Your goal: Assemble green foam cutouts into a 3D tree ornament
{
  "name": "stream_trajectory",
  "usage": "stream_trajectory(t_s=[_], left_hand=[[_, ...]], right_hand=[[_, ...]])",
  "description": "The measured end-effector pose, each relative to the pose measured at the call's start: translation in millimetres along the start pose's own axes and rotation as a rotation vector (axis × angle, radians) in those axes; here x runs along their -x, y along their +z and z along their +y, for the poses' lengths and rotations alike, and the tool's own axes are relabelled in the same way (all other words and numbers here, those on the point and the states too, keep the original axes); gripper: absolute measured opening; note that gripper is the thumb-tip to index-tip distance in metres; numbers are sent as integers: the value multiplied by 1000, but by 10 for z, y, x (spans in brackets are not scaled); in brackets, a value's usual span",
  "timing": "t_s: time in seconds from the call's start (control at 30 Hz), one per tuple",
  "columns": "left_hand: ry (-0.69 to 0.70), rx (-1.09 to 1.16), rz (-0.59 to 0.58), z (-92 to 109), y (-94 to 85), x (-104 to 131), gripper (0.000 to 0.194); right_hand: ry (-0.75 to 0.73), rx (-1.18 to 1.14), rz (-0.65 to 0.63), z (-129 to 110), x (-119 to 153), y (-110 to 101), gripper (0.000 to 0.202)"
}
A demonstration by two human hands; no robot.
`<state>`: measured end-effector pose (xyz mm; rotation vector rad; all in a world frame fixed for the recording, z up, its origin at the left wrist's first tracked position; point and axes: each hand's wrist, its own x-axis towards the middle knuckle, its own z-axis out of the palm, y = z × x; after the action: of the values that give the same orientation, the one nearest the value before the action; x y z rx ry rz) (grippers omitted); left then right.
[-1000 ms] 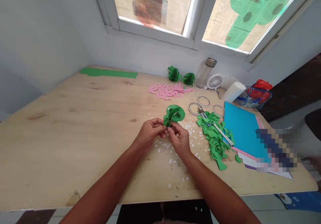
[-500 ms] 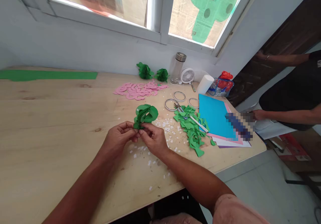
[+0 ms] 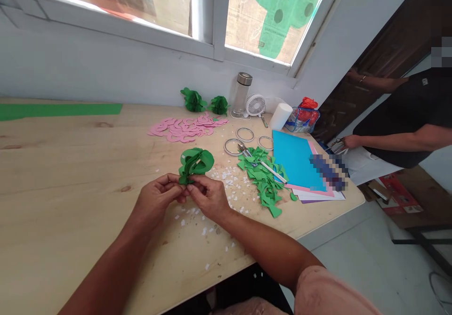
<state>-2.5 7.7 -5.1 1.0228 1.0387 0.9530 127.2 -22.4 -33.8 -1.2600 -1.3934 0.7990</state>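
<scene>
A green paper flower [image 3: 196, 161] with looped petals stands upright between my hands, a little above the wooden table. My left hand [image 3: 155, 196] pinches its base from the left, thumb and fingers closed. From the right, my right hand [image 3: 211, 196] grips the same base with its fingertips. The fingers hide the bottom of the flower. Small white paper bits [image 3: 231, 178] lie scattered beside and below my right hand. Beyond the flower is a heap of pink paper cutouts [image 3: 180, 129]. Two finished-looking green paper balls [image 3: 193, 100] stand against the wall.
Green scraps [image 3: 263, 183] lie right, with scissors [image 3: 247, 151] and a white pen-like stick [image 3: 273, 171] on them. Tape rings [image 3: 245, 134], a glass bottle [image 3: 242, 93], a fan [image 3: 255, 104] and blue paper [image 3: 298, 159] are nearby. Another person [image 3: 399, 112] stands at right.
The view has shifted slightly, so the table's things appear further left. Both hands keep their hold on the flower. The other person's lower hand has risen a little, holding something.
</scene>
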Motion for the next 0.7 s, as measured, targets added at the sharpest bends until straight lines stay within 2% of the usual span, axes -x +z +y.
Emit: stream_trajectory(t_s=[0.53, 0.7], left_hand=[[31, -63, 10, 23, 25, 18, 15], [72, -140, 61, 40, 51, 26, 15]], right_hand=[[-11, 65, -22, 17, 6, -7, 25], [0, 92, -16, -3, 5, -17, 26]])
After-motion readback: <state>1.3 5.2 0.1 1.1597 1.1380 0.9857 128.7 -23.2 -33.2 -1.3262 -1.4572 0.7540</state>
